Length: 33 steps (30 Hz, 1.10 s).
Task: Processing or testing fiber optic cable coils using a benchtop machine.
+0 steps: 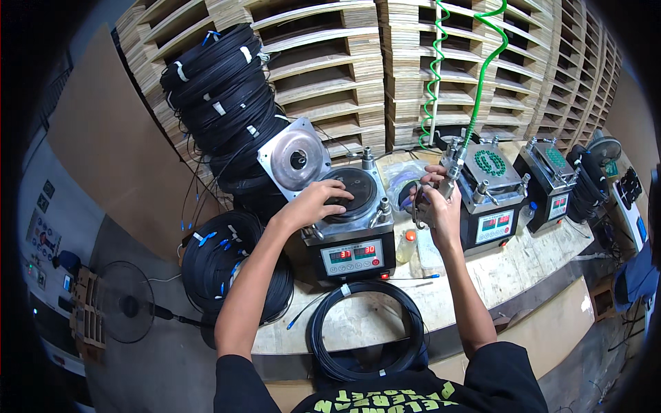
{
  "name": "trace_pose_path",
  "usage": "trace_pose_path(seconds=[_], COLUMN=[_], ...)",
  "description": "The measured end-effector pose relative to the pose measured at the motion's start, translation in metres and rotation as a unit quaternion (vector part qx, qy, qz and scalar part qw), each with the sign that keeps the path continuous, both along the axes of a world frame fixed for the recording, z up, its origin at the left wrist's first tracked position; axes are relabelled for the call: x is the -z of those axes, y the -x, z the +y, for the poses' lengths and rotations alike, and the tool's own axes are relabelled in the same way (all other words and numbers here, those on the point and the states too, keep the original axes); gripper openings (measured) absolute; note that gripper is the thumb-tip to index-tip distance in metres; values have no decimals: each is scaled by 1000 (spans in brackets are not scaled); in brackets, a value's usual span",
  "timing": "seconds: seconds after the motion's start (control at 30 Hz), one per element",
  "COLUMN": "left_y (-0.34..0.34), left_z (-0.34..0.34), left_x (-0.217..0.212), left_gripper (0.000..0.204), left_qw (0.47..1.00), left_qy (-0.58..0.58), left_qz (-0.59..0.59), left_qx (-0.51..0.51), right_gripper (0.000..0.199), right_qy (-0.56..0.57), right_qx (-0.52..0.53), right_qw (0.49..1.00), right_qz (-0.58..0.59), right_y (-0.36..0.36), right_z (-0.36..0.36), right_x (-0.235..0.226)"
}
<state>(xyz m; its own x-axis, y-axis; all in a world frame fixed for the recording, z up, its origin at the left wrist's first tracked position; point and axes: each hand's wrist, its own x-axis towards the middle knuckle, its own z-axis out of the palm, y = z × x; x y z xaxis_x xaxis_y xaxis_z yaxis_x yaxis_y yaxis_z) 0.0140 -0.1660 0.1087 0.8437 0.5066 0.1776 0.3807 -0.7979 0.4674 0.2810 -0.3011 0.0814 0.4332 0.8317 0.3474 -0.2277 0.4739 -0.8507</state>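
Head-down fisheye view over a workbench (385,316) crowded with small machines.

Left hand (313,203), at about eleven o'clock from the chest, laid fingers spread on the black round pad (354,193) of the nearest benchtop machine (348,234); flat contact, nothing pinched. Square metal lid (295,160) of that machine flipped up at ten o'clock, round polished plate facing out. Two red number readouts lit on the machine's front.

Right hand (441,206), at one o'clock, closed around a metal air blow gun (447,175), green coiled hose (482,76) rising from it toward twelve o'clock. Nozzle end hidden behind the hand, so aim not clear.

Judged progress: lid open and pad exposed, hand on the pad, gun held ready beside it — looks like pad cleaning or tending mid-way, lid not yet closed.

Second machine (489,199) at one o'clock, a green-patterned disc on top; third machine (551,182) at two o'clock, similar. Small clear bottle with orange cap (407,244) between the first two machines.

Coil of black cable (365,327) lying at six o'clock on the bench edge. More black cable coils (220,89) stacked at ten o'clock and another bundle (220,265) at eight o'clock. Bench top pale and scuffed. Stacked wooden pallets (413,62) filling the back, twelve o'clock. Floor fan (127,303) at eight o'clock on grey concrete.
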Motion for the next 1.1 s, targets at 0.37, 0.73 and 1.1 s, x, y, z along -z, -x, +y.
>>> trace_pose_path(seconds=[0.37,0.73,1.1], left_y=[-6,-2,6], left_z=[1,10,32], left_x=[29,64,85], left_gripper=[22,36,55], left_qw=[925,782,798], left_qy=[-153,-173,5], left_qz=[-254,-237,-336], left_qx=[-238,-550,-500], right_gripper=[21,36,45], right_qy=[55,238,118], right_qx=[101,321,342], right_qw=[925,816,809], right_qz=[-363,-417,-464], right_y=[-139,-321,-305], right_z=[59,169,122], right_x=[-30,-50,-9])
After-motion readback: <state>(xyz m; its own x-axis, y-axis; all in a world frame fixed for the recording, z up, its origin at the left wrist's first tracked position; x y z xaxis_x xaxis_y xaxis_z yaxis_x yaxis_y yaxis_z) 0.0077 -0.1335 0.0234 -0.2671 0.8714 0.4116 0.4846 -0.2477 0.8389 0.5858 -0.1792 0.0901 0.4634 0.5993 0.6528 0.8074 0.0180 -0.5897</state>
